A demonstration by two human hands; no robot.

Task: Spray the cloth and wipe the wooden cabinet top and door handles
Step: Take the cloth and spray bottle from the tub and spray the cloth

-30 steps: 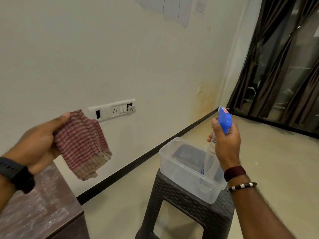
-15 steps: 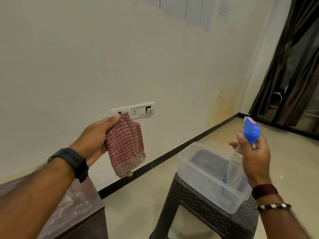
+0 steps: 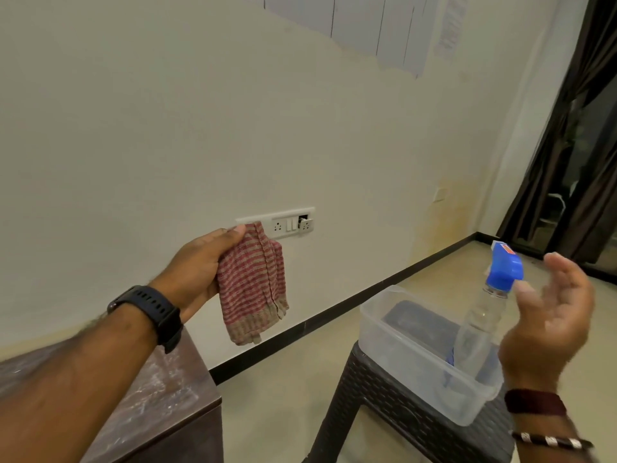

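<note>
A left hand (image 3: 197, 267) holds a striped cloth (image 3: 253, 285) up by one edge, hanging clear for wiping. At right, the right hand (image 3: 551, 315), grip wide, sits beside a spray bottle (image 3: 484, 309) standing in a plastic tub (image 3: 400, 335); the cabinet (image 3: 160, 396) waits near left.

a cream wall (image 3: 167, 128) filled most of the view, with a white switch and socket panel (image 3: 287, 223) low on it and pale sheets of paper (image 3: 367, 25) stuck near the top (their markings too blurred to read). a black skirting board (image 3: 334, 315) ran along its foot to the far right corner, where yellowish staining (image 3: 434, 222) showed. the beige floor (image 3: 283, 379) stretched toward dark curtains (image 3: 574, 145) over glass at far right. a dark woven stool (image 3: 384, 406) stood near right.
</note>
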